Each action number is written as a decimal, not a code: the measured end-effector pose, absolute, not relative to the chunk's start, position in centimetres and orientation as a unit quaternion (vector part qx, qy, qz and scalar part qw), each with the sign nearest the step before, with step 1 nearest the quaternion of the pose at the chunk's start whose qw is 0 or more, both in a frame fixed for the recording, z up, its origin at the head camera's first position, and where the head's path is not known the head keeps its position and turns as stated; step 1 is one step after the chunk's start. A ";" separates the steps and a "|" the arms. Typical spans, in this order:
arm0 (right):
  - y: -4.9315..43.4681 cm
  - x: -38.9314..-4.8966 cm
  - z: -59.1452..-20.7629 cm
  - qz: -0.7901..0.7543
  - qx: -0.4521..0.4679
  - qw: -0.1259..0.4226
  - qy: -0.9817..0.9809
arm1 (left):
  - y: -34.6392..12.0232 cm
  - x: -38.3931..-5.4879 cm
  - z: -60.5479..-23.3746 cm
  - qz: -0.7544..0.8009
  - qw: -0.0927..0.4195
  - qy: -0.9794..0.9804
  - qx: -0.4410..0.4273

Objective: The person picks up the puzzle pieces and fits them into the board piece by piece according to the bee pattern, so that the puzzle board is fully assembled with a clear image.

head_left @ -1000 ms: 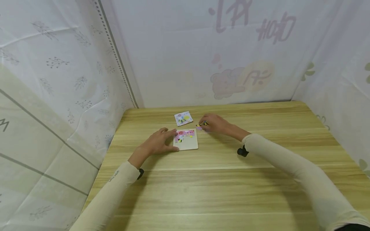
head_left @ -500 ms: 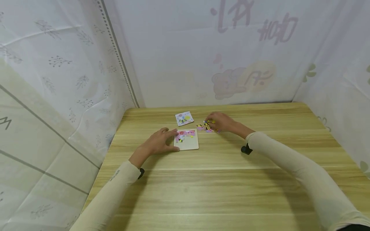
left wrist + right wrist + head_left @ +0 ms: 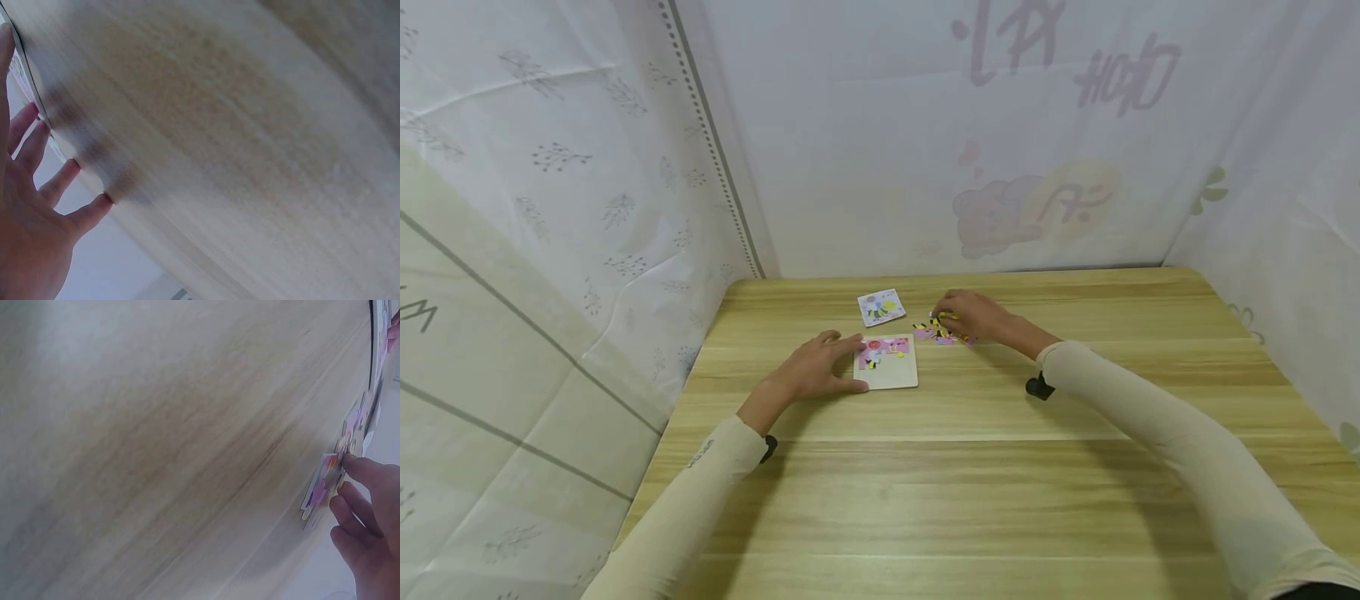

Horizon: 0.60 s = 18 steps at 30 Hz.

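A pale square puzzle board (image 3: 891,375) lies on the table, with pink picture pieces (image 3: 891,345) along its upper part and upper left. My left hand (image 3: 814,368) touches the board's left side, thumb at the lower corner and a finger over the upper one. In the left wrist view the fingers of this hand (image 3: 37,200) are spread, tips on the surface. To the right of the board, loose puzzle pieces (image 3: 944,339) lie in an overlapping pile. My right hand (image 3: 976,317) touches it with thumb and fingertips; whether a piece is pinched is hidden.
A printed picture card (image 3: 881,307) with a bee lies behind the board. The wood-grain table (image 3: 880,500) reaches back to a hanging white printed cloth (image 3: 850,167). More cloth hangs along the left and right sides.
My right hand has shifted right across the pile, and more of the loose pieces show. The left hand stays at the board. The head view has shifted slightly.
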State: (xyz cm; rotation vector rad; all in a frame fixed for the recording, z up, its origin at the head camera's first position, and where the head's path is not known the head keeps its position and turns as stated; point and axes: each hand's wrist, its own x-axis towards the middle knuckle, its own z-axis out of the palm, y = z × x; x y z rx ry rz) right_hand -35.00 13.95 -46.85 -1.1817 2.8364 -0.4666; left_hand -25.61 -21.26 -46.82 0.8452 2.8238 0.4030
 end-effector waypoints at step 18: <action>13.1 -33.9 -46.0 -0.174 -0.422 -0.020 0.889 | -21.1 -25.7 -46.6 0.135 0.089 0.946 0.281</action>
